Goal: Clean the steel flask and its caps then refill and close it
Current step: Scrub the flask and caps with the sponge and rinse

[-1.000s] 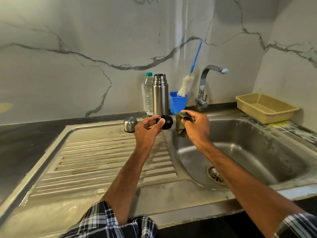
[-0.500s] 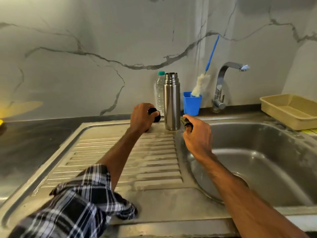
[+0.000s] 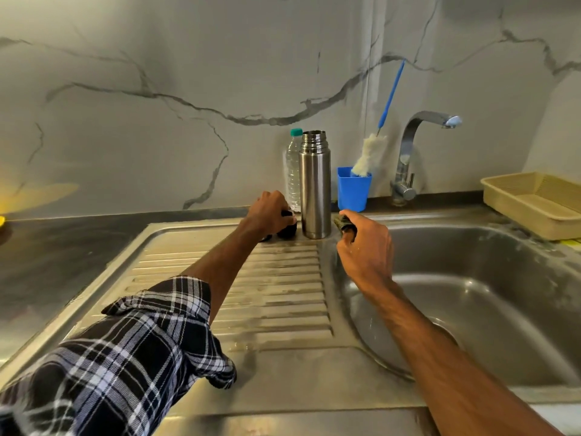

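Observation:
The steel flask (image 3: 314, 187) stands upright and uncapped at the back of the drainboard (image 3: 276, 294). Just left of its base, my left hand (image 3: 270, 212) grips the black inner cap (image 3: 287, 229) down against the drainboard. The steel outer cap is hidden behind this hand. Right of the flask, my right hand (image 3: 366, 243) holds a dark green scrub pad (image 3: 344, 223) over the sink's rim. A clear water bottle (image 3: 293, 174) with a green lid stands behind the flask.
A blue cup (image 3: 353, 191) holding a long blue-handled bottle brush (image 3: 369, 155) stands by the tap (image 3: 418, 143). The sink basin (image 3: 487, 294) lies to the right, with a beige tray (image 3: 534, 202) on its far right rim. Dark counter (image 3: 63, 256) extends left.
My left hand carried the black cap from in front of me back to the drainboard beside the flask and lowered it. My right hand with the pad stayed near the sink's rim.

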Action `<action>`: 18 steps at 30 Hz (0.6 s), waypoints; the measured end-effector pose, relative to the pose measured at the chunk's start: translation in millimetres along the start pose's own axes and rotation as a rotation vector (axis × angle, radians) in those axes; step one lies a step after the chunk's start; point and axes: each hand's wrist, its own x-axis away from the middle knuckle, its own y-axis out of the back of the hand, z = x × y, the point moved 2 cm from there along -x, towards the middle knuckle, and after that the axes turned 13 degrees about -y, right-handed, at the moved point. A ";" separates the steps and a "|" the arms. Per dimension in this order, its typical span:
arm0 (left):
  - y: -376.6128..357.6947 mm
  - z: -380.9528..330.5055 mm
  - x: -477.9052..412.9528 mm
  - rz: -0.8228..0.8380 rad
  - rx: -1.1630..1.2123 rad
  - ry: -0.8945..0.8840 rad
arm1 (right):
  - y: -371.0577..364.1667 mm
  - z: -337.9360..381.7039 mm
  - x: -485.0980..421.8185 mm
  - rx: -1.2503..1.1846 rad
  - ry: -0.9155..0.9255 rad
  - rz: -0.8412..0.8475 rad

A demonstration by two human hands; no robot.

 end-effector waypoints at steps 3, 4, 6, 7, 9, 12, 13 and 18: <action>1.3 0.6 2.7 0.009 0.014 -0.006 | -0.5 -0.3 -0.7 0.002 -0.014 0.023; 1.7 0.1 3.7 0.011 0.019 -0.012 | -0.5 0.2 -0.3 0.004 -0.016 0.027; 2.1 -2.2 5.5 0.010 0.012 -0.033 | 0.3 0.9 0.3 0.008 -0.015 0.033; 2.9 -3.3 6.9 0.013 0.002 -0.043 | 0.9 0.9 0.4 0.008 -0.016 0.035; 5.9 -2.3 10.1 -0.009 0.008 -0.043 | 1.5 0.8 0.2 0.012 -0.021 0.041; 14.6 4.4 14.1 -0.146 0.084 -0.037 | 1.6 0.2 -1.3 0.018 -0.036 0.039; 18.3 7.6 15.8 -0.186 0.105 -0.025 | 1.8 -0.2 -1.7 0.015 -0.041 0.038; 20.9 29.6 27.9 0.064 0.078 0.150 | 4.5 -1.5 -1.4 0.003 -0.057 0.028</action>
